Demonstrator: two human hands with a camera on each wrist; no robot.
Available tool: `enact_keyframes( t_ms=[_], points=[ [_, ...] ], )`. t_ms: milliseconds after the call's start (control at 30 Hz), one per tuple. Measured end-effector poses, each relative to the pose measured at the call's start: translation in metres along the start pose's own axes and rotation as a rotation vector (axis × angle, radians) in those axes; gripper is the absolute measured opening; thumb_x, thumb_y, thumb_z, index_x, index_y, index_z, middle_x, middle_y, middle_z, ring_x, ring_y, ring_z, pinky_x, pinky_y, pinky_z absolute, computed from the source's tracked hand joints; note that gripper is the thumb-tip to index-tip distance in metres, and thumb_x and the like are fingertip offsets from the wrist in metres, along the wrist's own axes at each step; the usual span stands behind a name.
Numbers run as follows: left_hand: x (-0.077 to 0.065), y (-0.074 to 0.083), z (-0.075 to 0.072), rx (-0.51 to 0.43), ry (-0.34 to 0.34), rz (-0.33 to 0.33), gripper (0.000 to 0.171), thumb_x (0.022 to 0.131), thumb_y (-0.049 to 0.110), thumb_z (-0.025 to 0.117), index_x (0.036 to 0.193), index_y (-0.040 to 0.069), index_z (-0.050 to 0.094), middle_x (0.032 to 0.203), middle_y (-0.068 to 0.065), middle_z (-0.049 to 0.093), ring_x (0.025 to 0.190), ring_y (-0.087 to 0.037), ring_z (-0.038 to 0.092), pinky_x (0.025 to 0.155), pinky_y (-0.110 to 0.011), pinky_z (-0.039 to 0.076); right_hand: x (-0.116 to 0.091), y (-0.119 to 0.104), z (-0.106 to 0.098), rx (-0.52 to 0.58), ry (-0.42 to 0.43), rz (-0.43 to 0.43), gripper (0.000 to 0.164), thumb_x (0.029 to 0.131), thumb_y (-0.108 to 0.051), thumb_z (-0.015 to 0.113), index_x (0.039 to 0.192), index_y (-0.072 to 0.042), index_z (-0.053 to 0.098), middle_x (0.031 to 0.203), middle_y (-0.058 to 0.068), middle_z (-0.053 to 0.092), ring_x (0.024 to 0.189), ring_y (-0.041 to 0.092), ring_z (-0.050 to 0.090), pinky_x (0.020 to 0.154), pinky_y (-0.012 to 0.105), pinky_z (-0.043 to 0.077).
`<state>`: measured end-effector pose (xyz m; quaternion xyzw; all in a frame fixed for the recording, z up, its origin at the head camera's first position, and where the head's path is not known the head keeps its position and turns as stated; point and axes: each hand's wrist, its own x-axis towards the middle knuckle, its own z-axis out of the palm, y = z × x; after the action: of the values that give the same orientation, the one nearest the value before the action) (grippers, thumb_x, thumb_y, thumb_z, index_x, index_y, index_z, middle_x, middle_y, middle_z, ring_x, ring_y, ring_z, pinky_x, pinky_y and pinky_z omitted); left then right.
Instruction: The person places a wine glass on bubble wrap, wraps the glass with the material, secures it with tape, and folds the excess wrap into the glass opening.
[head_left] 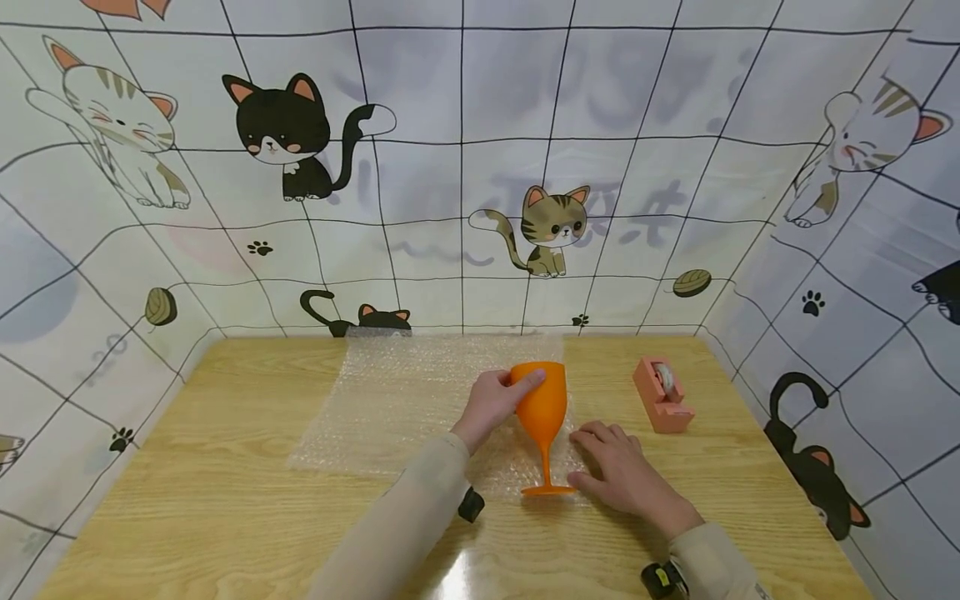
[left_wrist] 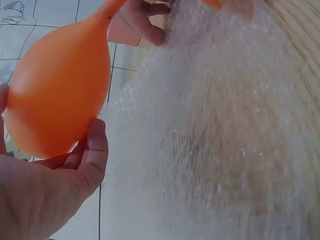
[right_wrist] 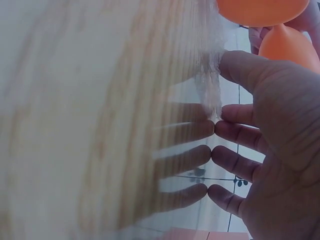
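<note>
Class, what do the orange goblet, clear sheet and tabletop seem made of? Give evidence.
Orange goblet: probably plastic, satin finish; evenly coloured, opaque, softly highlighted. Clear sheet: likely plastic bubble wrap, glossy; see-through, with glinting bumps. Tabletop: wood or wood-look laminate, fairly glossy; grain lines and bright reflections.

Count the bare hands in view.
2: the left hand holds the orange stemmed goblet by its bowl; the right hand rests beside the goblet's foot, at the right edge of the clear plastic bubble wrap.
</note>
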<state>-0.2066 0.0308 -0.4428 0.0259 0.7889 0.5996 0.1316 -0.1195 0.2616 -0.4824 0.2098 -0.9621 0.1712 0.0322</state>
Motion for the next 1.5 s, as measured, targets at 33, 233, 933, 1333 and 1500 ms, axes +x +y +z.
enact_keyframes(
  t_ms=[33, 233, 933, 1333, 1500],
  points=[
    [0.001, 0.0, 0.0, 0.003, -0.001, 0.001, 0.064, 0.087, 0.07, 0.069, 0.101, 0.008, 0.075, 0.09, -0.002, 0.071, 0.08, -0.017, 0.06, 0.072, -0.029, 0.049, 0.0, 0.0, 0.0, 0.001, -0.002, 0.0, 0.054, 0.092, -0.042, 0.076, 0.133, -0.008, 0.065, 0.13, 0.007, 0.06, 0.113, 0.028, 0.053, 0.087, 0.051, 0.045],
    [0.003, -0.002, 0.003, 0.041, 0.009, -0.009, 0.066, 0.087, 0.071, 0.067, 0.098, 0.007, 0.074, 0.086, -0.002, 0.068, 0.077, -0.017, 0.058, 0.068, -0.028, 0.047, 0.001, -0.001, -0.002, 0.001, -0.002, 0.005, 0.054, 0.092, -0.041, 0.077, 0.133, -0.008, 0.066, 0.13, 0.006, 0.061, 0.112, 0.027, 0.053, 0.088, 0.05, 0.045],
    [0.015, -0.008, 0.017, 0.208, 0.089, -0.087, 0.073, 0.086, 0.072, 0.067, 0.106, 0.002, 0.068, 0.09, -0.006, 0.065, 0.077, -0.021, 0.058, 0.069, -0.03, 0.047, 0.001, -0.003, -0.001, 0.005, -0.017, 0.02, 0.052, 0.091, -0.037, 0.079, 0.132, -0.008, 0.066, 0.129, 0.005, 0.061, 0.112, 0.027, 0.053, 0.089, 0.049, 0.045],
    [0.019, -0.008, 0.022, 0.251, 0.127, -0.107, 0.081, 0.082, 0.072, 0.071, 0.114, -0.002, 0.065, 0.095, -0.008, 0.065, 0.081, -0.022, 0.059, 0.073, -0.033, 0.051, 0.002, 0.0, -0.004, 0.029, -0.023, 0.017, 0.051, 0.092, -0.034, 0.078, 0.133, -0.007, 0.065, 0.13, 0.007, 0.061, 0.113, 0.029, 0.054, 0.087, 0.049, 0.046],
    [0.021, -0.006, 0.023, 0.251, 0.125, -0.118, 0.085, 0.081, 0.072, 0.073, 0.119, -0.004, 0.064, 0.1, -0.009, 0.066, 0.086, -0.022, 0.06, 0.08, -0.036, 0.054, 0.006, 0.003, -0.01, 0.159, -0.034, 0.041, 0.043, 0.096, -0.024, 0.074, 0.131, -0.001, 0.065, 0.123, 0.008, 0.066, 0.106, 0.026, 0.059, 0.087, 0.047, 0.049]
  ],
)
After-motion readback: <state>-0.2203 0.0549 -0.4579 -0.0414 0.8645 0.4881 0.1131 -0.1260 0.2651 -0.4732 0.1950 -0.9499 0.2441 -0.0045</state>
